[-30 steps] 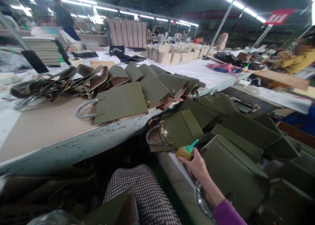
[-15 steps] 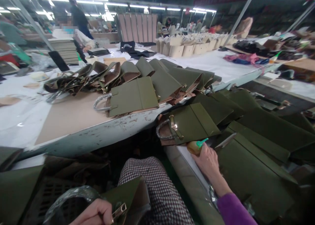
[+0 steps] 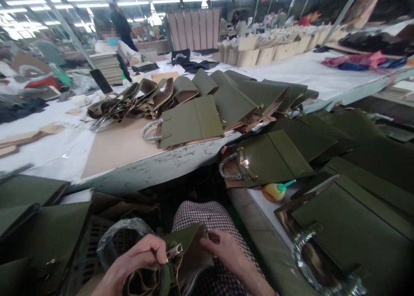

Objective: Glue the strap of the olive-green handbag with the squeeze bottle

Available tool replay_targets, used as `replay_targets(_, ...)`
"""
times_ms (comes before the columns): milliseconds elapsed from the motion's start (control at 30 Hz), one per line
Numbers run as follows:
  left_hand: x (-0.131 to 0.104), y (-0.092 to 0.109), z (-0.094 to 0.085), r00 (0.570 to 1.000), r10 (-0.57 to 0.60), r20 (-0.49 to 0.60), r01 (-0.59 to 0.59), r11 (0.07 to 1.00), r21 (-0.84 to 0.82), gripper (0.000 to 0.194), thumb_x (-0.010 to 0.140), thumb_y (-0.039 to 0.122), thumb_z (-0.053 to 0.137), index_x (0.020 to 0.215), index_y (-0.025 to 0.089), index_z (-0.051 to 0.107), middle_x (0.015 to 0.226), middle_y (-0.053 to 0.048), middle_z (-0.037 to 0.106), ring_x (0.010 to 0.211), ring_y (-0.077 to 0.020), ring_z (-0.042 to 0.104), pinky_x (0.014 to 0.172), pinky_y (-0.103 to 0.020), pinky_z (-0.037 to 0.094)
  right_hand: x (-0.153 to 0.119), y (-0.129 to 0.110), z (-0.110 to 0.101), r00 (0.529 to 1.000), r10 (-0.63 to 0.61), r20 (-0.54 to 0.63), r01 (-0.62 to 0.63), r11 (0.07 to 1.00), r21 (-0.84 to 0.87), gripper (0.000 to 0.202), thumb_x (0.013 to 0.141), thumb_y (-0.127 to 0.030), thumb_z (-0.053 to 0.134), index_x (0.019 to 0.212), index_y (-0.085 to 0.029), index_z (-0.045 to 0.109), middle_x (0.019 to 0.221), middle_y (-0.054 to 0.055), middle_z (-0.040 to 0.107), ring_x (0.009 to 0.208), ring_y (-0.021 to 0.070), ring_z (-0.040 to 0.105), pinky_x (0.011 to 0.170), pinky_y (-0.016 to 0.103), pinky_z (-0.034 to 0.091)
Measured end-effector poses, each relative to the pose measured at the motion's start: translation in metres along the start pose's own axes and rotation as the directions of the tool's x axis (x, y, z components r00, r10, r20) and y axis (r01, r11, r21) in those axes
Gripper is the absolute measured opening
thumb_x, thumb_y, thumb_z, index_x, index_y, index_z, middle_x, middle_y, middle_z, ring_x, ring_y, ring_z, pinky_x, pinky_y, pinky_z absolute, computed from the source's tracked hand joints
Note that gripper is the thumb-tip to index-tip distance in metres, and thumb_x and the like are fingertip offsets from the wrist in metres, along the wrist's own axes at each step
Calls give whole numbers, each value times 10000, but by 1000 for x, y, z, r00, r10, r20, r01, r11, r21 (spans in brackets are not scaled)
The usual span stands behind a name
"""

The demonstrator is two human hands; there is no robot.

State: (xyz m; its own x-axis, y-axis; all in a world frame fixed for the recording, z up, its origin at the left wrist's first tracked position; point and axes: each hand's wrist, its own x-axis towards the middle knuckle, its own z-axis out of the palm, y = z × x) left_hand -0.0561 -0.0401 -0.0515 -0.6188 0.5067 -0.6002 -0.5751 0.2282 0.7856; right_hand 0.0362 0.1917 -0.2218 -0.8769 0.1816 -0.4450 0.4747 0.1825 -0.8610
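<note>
On my lap lies an olive-green handbag (image 3: 186,255) with a brown lining and a plastic-wrapped handle. My left hand (image 3: 137,259) grips its top edge by the gold metal clasp (image 3: 174,250). My right hand (image 3: 223,250) holds the bag's open mouth on the other side. A yellow glue bottle (image 3: 274,191) with a green nozzle lies on its side on the bench to my right, apart from both hands.
Several olive bags (image 3: 190,121) lie fanned on the worktable (image 3: 106,151) ahead. More bags (image 3: 352,188) pile up at right and at lower left (image 3: 35,227). Beige bags (image 3: 268,54) stand in a row at the back. A person (image 3: 111,41) works at far left.
My right hand let go of the glue bottle on the bench and came back to the bag on my lap. My left hand and the bag rose into view. The view turned left.
</note>
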Motion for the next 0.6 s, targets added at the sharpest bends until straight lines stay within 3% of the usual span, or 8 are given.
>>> replay_targets(100,2,-1,-8,965,256,48,-260,933,250,96,768,226,819,808,220,732,929,-13,680,703,-141,621,660,-241,500,9,6,16,999,-30,22,30,999,16,407,992,-446,746,712,-178,620,651,-60,614,604,149,637,598,285,541)
replay_targets(167,5,2,-17,943,316,104,-332,881,337,94,849,280,775,831,217,707,992,-21,648,721,-134,593,668,-245,479,5,7,20,997,-82,4,82,996,19,397,1009,-446,719,730,-181,619,665,-61,596,621,151,621,611,286,519)
replay_targets(333,23,23,-44,953,290,89,-302,884,356,168,927,253,685,1057,240,580,916,20,572,772,-141,497,683,-239,408,-9,-1,19,957,-291,15,291,956,-22,383,1036,-427,635,725,-209,580,682,-35,566,657,174,568,640,312,447)
replay_targets(533,58,46,-63,935,349,69,-353,884,305,257,804,71,620,1012,213,567,891,36,563,786,-133,491,701,-250,368,-12,-23,19,789,-582,196,582,811,64,378,1046,-474,466,781,-252,618,809,83,694,773,259,585,702,387,446)
replay_targets(600,65,47,-65,935,344,83,-353,891,286,257,801,60,618,1003,212,570,901,33,585,799,-136,519,706,-249,381,-13,-25,20,785,-582,214,569,813,122,383,996,-545,528,769,-258,641,817,82,705,781,268,592,719,392,460)
